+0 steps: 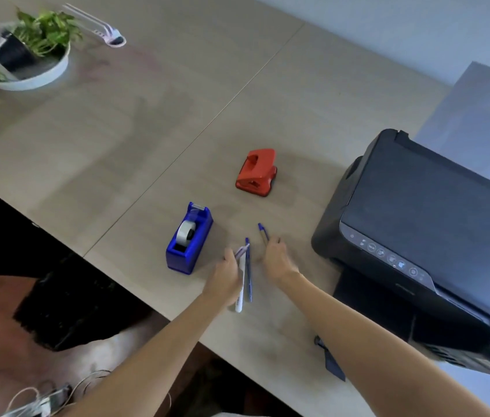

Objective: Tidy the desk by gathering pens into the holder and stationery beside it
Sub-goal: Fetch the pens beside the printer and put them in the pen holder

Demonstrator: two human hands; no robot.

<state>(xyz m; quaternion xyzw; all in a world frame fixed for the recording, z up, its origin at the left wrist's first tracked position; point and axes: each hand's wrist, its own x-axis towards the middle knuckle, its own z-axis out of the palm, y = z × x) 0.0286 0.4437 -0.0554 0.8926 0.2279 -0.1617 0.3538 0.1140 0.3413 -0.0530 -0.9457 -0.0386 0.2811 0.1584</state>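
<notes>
while both hands are working beside the tape dispenser (pixel 189 239):
left hand (pixel 228 273): gripping two light, stiff, slippery pens (pixel 245 276) mid-barrel.
right hand (pixel 276 257): closing around a blue pen (pixel 263 231).

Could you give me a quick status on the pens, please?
Left hand holds two pens. Right hand closed on a third pen. No holder in view. Nothing in the way.

A blue pen (pixel 249 270) and a white pen (pixel 241 284) lay together in the left grip (pixel 228 273). Another blue pen (pixel 263 231) poked from the right grip (pixel 276 258). A blue tape dispenser (pixel 189 237) and red hole punch (pixel 257 173) stood apart on the tabletop (pixel 147 130).
</notes>
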